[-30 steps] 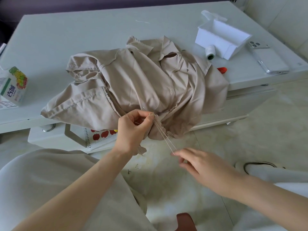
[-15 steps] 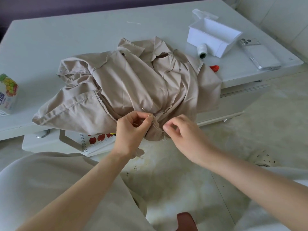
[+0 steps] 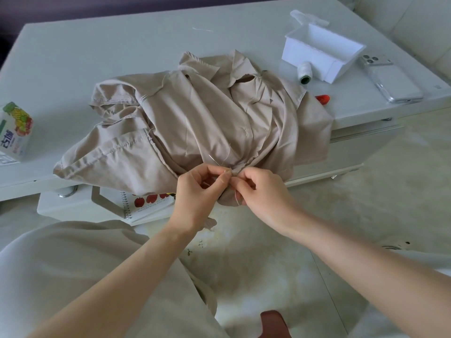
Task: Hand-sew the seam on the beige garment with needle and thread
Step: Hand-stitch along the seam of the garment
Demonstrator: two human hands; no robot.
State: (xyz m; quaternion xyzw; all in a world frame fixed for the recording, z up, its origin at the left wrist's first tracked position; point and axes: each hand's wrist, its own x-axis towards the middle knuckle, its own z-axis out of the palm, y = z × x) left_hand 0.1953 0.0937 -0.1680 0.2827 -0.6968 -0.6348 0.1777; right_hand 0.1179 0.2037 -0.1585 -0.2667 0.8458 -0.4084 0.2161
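The beige garment (image 3: 195,118) lies crumpled on the pale table (image 3: 97,57), its lower edge hanging over the front. My left hand (image 3: 197,191) pinches the fabric at that hanging edge, and a thin needle (image 3: 212,159) sticks up from the cloth just above its fingers. My right hand (image 3: 261,191) is pressed close against the left, its fingertips pinching the same fold of fabric and thread. The thread itself is barely visible between the fingers.
A white open box (image 3: 322,54), a thread spool (image 3: 304,73), a phone (image 3: 390,81) and a red object (image 3: 322,98) sit at the table's right. A juice carton (image 3: 15,130) stands at the left edge. A spiral notebook (image 3: 148,203) lies on the shelf below.
My right hand, a second ago low and to the right pulling the thread taut, has moved up and left to meet my left hand at the seam.
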